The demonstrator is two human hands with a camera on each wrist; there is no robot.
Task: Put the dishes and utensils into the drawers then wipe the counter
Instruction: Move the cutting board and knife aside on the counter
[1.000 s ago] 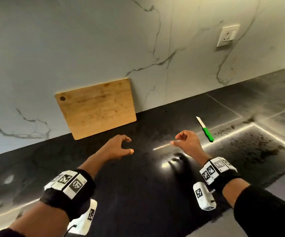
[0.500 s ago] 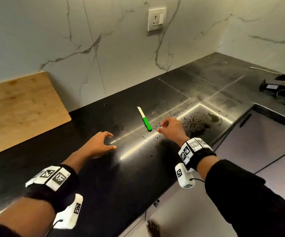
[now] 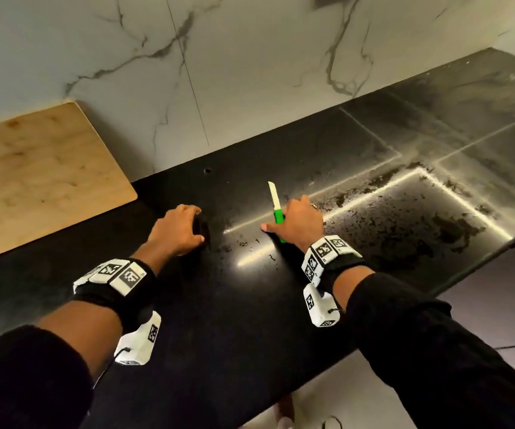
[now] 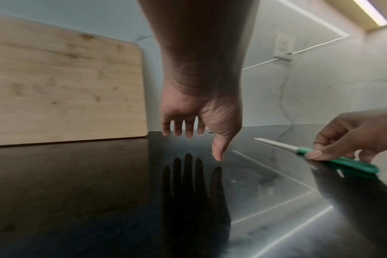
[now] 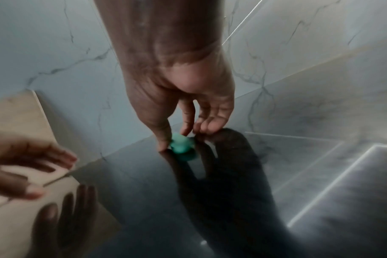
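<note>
- Green handle of the knife [image 3: 278, 216] sits under my right hand [image 3: 299, 222], which pinches it between thumb and fingers while it lies flat on the black tabletop [image 3: 250, 305].
- Its pale blade points away from that hand, toward the marble wall [image 3: 250, 72].
- My left hand [image 3: 177, 232] hovers just off the tabletop, a little to the left of the knife, fingers loosely spread and holding nothing.
- Beyond the left hand, a wooden board [image 3: 43, 178] leans on the wall.
- To the right of my right hand the tabletop shows dark crumbs and smears, left for wiping.
- Risk, as I judge it: the pinch is low and near the blade end of the handle, so the knife could pivot or slide on the glossy surface when lifted.
- No drawer is in view; carrying blade-first toward one could nick something.
</note>
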